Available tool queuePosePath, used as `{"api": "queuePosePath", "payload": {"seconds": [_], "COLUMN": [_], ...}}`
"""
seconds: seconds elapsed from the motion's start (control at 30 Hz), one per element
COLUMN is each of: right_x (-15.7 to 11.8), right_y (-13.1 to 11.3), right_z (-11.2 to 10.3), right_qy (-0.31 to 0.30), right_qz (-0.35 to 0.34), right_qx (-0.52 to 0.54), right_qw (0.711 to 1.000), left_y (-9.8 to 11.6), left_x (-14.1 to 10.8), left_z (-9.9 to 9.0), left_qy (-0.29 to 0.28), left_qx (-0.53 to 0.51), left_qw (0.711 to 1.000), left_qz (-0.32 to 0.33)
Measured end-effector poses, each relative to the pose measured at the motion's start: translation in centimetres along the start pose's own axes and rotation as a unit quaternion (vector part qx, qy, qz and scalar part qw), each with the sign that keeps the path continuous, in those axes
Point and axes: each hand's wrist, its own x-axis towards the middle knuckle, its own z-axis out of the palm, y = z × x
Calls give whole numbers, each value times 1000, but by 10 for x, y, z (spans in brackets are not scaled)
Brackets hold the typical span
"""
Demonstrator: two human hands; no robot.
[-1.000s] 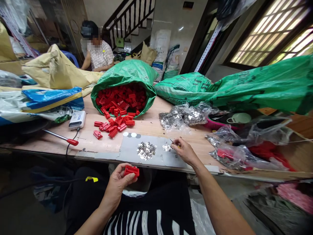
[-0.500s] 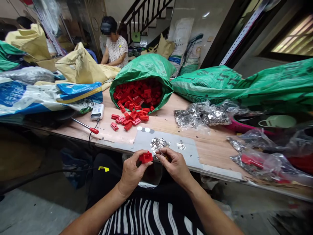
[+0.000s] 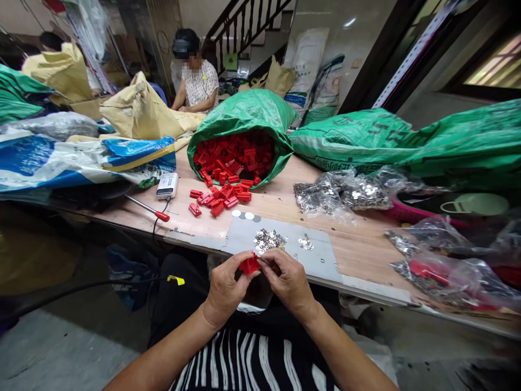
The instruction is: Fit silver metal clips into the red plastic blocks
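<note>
While the left hand [image 3: 227, 282] pinched a red part [image 3: 248, 265] between thumb and fingers, just before the near edge of the table [image 3: 358, 244], the right hand [image 3: 291, 277] met it from three o'clock. The right thumb and fingertips were drawn together on a thin tool [image 3: 264, 260], mostly hidden, at the part's side; whether its tip touched the part could not be told.

Counted from the part, a grey mat [image 3: 321, 270] lay along the table's edge, with a pile of shiny metal pieces [image 3: 269, 240] at one o'clock and a smaller cluster [image 3: 305, 242] at two. Clear bags [image 3: 451, 277] lay toward three o'clock. At ten, a rod [image 3: 140, 206] with a red end lay near a white device [image 3: 166, 185] with a cable plugged in. Loose red parts [image 3: 222, 200] were heaped at eleven, spilling from the mouth of a green sack [image 3: 248, 108] that lay on its side at twelve, full of more. Bags of metal pieces [image 3: 342, 190] rested at two, and further off that way stretched more green sacking [image 3: 354, 136]. Beyond the table, at eleven, a co-worker [image 3: 199, 81] sat with bent head; past that, at twelve, rose a staircase [image 3: 252, 30].
</note>
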Motion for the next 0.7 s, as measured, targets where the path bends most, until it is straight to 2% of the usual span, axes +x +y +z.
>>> {"api": "queuePosePath", "payload": {"seconds": [0.5, 0.7], "right_x": [2, 2], "right_y": [-1, -2], "right_z": [-5, -5], "right_qy": [-91, -73], "right_qz": [24, 50], "right_qx": [22, 19], "right_qw": [995, 996], "left_y": [-4, -2], "left_x": [-4, -3], "left_z": [0, 1], "left_qy": [-3, 2], "left_qx": [-10, -13], "left_qw": [1000, 1000], "left_qz": [-9, -16]}}
